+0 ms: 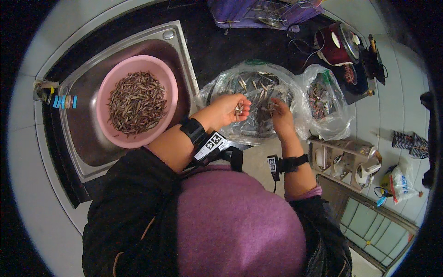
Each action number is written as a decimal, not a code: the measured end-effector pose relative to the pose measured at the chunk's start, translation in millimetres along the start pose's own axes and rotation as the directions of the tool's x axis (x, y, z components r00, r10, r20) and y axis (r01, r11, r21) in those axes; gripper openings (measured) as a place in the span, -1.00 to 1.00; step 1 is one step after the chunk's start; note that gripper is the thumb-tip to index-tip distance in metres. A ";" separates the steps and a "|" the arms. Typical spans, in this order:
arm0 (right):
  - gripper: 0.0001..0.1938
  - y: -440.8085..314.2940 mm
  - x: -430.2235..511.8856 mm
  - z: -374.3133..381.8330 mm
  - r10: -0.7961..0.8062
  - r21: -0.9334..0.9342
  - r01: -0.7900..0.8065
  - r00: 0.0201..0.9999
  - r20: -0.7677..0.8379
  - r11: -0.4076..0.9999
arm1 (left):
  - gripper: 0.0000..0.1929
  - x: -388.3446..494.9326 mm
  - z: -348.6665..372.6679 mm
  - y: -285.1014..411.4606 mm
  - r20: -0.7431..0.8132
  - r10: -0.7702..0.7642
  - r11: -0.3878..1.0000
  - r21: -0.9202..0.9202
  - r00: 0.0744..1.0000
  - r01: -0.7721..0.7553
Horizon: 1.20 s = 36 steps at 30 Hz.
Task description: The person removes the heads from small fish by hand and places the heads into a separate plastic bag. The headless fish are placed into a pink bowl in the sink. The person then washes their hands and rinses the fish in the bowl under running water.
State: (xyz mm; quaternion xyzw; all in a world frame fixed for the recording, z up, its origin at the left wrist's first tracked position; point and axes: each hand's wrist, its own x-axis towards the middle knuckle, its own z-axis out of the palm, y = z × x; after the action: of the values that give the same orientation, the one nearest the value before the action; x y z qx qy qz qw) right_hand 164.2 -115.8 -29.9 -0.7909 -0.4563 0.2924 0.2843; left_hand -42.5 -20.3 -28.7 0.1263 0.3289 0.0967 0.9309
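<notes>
My left hand [232, 110] is cupped around a few small silvery fish [238, 109], palm turned to the right. Close by, my right hand [283, 116] hangs over a spread clear plastic bag [247, 135], its fingers bent inward. Whether something is pinched in the right fingertips is too blurred to tell. Several small fish [263, 86] lie scattered on the bag beyond both hands. To the left, a pink plastic basin [103, 117] holds a large heap of small fish [138, 102]. Against the spread bag's right side stands a second clear plastic bag [341, 121] with reddish and dark scraps [318, 100] inside.
The basin sits in a stainless steel sink [78, 138]. On the black countertop [204, 45] stand a purple dish rack [228, 17] and, at the back right, a dark red rice cooker [328, 48] with a cord. A rack [346, 143] is mounted on the right wall.
</notes>
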 end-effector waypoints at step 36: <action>-0.77 -29.5 11.8 19.6 -0.199 -0.169 0.155 0.936 -0.289 0.973 | -0.84 -89.6 -13.2 43.3 -0.111 0.365 0.929 -0.018 0.924 -0.369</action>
State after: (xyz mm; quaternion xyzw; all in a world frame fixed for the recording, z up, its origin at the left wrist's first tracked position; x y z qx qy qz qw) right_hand 138.5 -89.3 -24.2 -0.8004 -0.4963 0.1066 0.3187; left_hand -123.6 -0.5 26.9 0.1624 0.3463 0.2819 0.8799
